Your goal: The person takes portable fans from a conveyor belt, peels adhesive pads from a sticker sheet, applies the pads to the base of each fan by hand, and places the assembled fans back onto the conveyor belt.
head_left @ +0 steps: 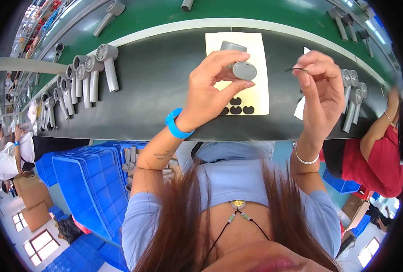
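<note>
Counter (156, 86), watched from my remote seat: grey fans (111, 75) line its left side | left hand (205, 84) holds a grey device (245, 71) between thumb and fingers over the pale sheet (259, 63) | right hand (323, 86), well apart, pinches a thin black piece (293, 70) | I see black pads (235, 109) at the sheet's near end

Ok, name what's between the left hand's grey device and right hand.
Head view: a thin black piece in the right hand, with yellow sheet and black worktop behind.

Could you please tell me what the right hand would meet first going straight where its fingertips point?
Pointing leftward with a thin dark piece, the right hand would probably meet the grey device held in the left hand first, though depth is unclear.
</note>
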The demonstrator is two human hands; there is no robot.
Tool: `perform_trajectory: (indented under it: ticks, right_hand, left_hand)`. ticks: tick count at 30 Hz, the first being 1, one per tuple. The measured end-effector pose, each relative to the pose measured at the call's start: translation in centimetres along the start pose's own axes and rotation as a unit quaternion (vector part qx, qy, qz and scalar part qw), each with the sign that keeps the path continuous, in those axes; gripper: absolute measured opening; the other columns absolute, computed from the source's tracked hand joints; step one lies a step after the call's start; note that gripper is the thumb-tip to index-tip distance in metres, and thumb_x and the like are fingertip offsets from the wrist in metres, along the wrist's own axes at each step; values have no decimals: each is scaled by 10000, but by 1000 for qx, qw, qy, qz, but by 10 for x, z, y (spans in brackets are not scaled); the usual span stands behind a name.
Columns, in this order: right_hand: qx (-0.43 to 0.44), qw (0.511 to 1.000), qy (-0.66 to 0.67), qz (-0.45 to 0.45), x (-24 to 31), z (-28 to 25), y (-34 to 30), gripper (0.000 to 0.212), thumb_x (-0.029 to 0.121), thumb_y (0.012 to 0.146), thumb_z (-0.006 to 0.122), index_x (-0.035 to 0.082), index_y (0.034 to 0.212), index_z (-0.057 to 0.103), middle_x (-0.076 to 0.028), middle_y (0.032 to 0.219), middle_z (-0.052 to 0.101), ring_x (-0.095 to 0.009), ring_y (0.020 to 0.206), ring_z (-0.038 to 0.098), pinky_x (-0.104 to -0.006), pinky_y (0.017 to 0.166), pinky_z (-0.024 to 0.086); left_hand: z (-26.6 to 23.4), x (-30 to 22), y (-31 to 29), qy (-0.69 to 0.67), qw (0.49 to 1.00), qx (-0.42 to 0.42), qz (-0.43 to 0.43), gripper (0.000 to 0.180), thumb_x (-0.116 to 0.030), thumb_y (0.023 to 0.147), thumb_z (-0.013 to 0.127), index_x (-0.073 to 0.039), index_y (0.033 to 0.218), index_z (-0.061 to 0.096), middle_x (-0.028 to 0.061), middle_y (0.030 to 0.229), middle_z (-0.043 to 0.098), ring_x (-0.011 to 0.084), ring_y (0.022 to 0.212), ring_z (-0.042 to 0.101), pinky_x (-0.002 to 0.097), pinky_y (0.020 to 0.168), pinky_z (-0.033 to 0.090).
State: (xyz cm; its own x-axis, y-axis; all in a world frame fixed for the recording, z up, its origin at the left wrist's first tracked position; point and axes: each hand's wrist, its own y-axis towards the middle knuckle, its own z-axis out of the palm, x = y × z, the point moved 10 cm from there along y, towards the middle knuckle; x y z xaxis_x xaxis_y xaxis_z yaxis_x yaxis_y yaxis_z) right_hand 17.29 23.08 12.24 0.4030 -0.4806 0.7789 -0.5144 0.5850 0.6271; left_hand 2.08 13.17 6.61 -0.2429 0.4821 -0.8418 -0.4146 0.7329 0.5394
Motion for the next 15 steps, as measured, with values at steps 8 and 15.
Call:
perform_trajectory:
  ticks: [8,15]
  right_hand:
    - [26,990,17,136,-29,23,-25,267,-79,834,613,-4,1060,491,-77,934,563,-147,882,573,-263,812,465]
    - [33,974,42,219,-41,27,-32,397,-112,817,596,27,1135,403,-65,914,563,-170,953,617,-287,843,490]
  left_hand:
    - [-4,11,-26,-27,999,-16,-30,367,74,796,656,11,1153,604,139,1166,562,155,855,635,270,724,572]
    - [8,13,-29,-58,994,29,-87,396,70,793,664,20,1180,599,151,1216,541,142,822,621,260,722,575]
